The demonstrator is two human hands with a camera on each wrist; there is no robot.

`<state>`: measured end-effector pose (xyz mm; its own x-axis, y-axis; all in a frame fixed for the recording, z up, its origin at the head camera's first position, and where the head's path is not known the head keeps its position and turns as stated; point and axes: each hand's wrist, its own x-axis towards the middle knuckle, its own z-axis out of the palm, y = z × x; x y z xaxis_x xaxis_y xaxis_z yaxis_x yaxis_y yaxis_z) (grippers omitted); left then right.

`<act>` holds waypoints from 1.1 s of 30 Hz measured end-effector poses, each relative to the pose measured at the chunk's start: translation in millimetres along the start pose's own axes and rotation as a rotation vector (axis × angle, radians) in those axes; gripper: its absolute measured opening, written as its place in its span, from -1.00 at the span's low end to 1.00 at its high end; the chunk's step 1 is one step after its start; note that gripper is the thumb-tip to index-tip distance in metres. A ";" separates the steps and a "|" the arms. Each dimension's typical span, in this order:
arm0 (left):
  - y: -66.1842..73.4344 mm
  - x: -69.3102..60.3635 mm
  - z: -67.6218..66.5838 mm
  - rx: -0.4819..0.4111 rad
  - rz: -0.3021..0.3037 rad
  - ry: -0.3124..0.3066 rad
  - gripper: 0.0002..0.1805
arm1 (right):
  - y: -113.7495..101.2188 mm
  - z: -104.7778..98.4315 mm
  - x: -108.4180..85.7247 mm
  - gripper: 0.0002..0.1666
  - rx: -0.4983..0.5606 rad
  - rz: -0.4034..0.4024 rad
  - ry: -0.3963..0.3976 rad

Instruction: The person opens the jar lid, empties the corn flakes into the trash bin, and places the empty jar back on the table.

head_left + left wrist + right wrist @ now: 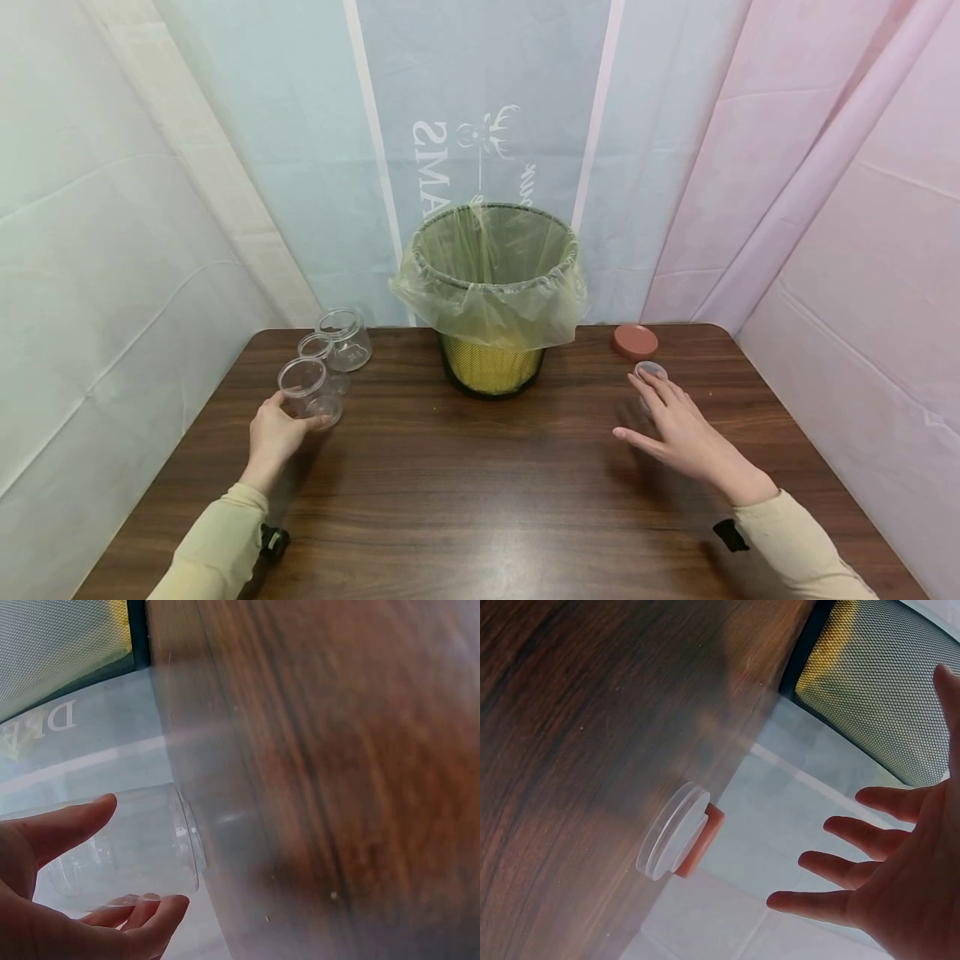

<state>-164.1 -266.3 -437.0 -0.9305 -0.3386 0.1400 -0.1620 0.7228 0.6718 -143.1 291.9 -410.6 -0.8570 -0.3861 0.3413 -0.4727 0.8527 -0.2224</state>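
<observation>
At the left of the table, my left hand (277, 433) holds a clear plastic jar (307, 387) between thumb and fingers. That jar is lidless, with its mouth upward. In the left wrist view the thumb (82, 821) lies along one side of the clear wall and the fingertips (169, 907) on the other. Over at the right, my right hand (686, 433) hovers with spread fingers above clear round lids (651, 369), partly covered in the head view. The right wrist view shows these clear lids (673, 829) stacked, apart from the fingers. A reddish-brown lid (635, 342) lies just behind them.
Two more clear open jars, a smaller one (317, 343) and a wider one (347, 342), stand behind the held jar. A mesh bin (491, 367) lined with a translucent yellowish bag (517, 312) stands at the back middle. Fabric curtains (300, 108) surround the dark wooden table (480, 483).
</observation>
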 end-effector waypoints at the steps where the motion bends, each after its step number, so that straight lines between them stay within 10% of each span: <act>1: -0.8 0.3 -0.4 0.004 -0.004 -0.007 -0.35 | 0.1 0.4 -0.5 0.00 -0.001 -0.001 0.001; 33: -9.6 8.9 -6.1 0.010 -0.033 -0.123 -0.34 | 2.1 -0.3 -3.7 0.00 0.017 0.026 -0.016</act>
<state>-168.8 -279.9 -437.7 -0.9578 -0.2862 0.0269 -0.1960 0.7187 0.6671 -140.9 295.2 -412.1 -0.8722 -0.3698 0.3202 -0.4536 0.8565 -0.2462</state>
